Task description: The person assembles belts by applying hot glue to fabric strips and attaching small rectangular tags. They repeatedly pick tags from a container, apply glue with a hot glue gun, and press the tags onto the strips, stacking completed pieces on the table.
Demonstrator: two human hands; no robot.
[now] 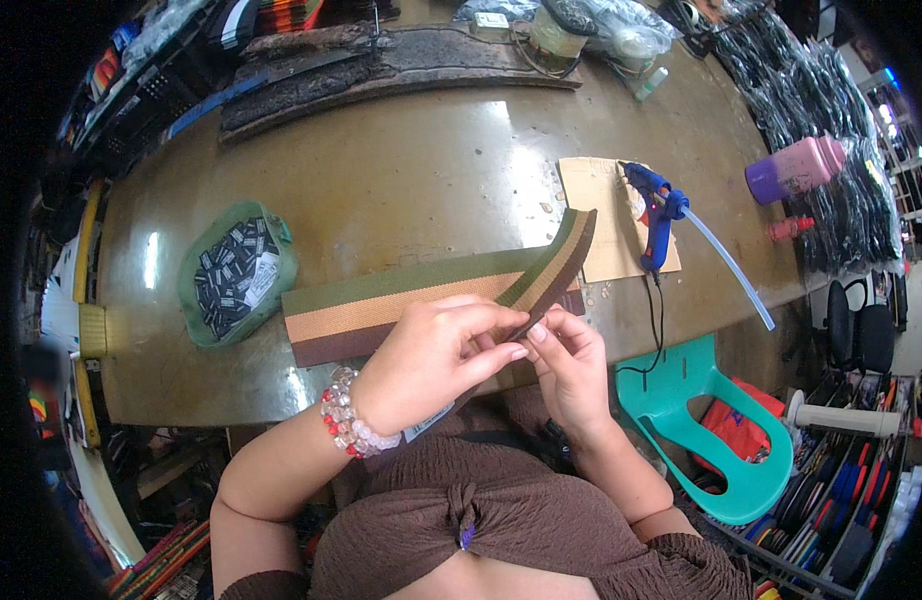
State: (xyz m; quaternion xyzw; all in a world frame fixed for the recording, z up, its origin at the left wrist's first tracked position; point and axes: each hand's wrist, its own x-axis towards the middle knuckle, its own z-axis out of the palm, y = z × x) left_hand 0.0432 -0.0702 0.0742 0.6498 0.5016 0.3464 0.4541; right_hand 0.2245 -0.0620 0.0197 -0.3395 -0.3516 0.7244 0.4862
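My left hand (426,350) and my right hand (573,372) meet near the table's front edge, fingers closed on a striped webbing strip (559,265) in green, tan and dark brown. Both pinch it at its brown edge, and its free end curves up and away to the right. Between the fingertips the strip's near end is mostly hidden. Behind my left hand, a wider flat length of the same striped webbing (381,292) lies on the table. To the right, a blue glue gun (661,215) with a long clear glue stick (731,270) rests partly on a cardboard piece (584,185).
At the left stands a green tub (193,305) of small black labels. A dark wooden board (401,62) spans the table's back. A pink and purple bottle (796,170) stands far right. The glue gun's cord (661,320) hangs toward a teal plastic chair (721,430).
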